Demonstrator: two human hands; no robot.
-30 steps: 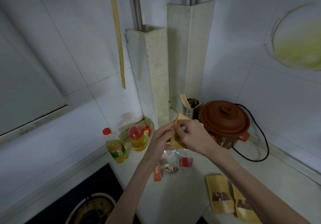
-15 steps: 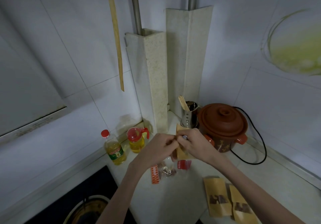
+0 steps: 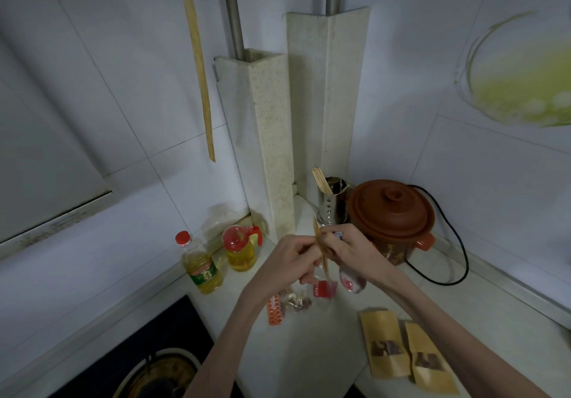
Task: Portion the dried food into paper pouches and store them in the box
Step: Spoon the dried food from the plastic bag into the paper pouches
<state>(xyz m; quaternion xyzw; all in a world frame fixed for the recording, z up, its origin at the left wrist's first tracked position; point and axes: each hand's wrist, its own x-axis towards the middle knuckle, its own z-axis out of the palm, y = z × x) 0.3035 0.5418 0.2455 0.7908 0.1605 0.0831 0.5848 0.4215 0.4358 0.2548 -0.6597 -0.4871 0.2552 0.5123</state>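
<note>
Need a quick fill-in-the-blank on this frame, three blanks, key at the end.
1. Both hands, left hand and right hand, hold one paper ____ edge-on.
2. The number of filled pouches lying flat on the counter is ____.
3. The oil bottle has a ____ cap.

Missing words: pouch; two; red

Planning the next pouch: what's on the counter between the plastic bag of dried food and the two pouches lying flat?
Head view: bare counter between food bag and flat pouches.

Both hands (image 3: 321,255) pinching upright paper pouch (image 3: 321,247), two pouches (image 3: 404,348) on counter (image 3: 309,351)
</note>
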